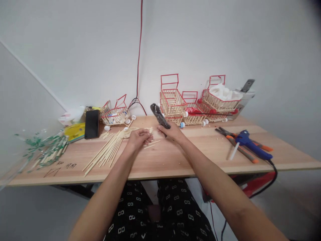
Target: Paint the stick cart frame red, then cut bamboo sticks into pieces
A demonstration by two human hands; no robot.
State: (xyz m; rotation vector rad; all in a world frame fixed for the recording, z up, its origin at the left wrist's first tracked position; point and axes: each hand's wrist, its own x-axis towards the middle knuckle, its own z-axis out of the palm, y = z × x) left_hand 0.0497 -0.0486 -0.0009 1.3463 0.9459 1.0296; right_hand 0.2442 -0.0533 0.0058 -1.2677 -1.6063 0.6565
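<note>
In the head view my left hand (139,138) is above the middle of the wooden table, its fingers pinched together on a short pale wooden stick (151,130). Only the tip of that stick shows past the fingertips. My right hand (172,130) is wrapped round a black hand tool (159,115), tilted up and to the left; its exact kind is unclear. Between and below the hands lie a few loose cut sticks (151,144). To the left, close to my left wrist, a fan of long thin wooden sticks (106,152) is spread on the tabletop.
Red-edged stick-built carts (173,100) stand along the wall, one holding white tissue. A smaller cart (115,115), a black phone (92,124) and a yellow packet (75,132) are at left. A blue glue gun (253,145) and orange-handled pliers (242,151) lie right.
</note>
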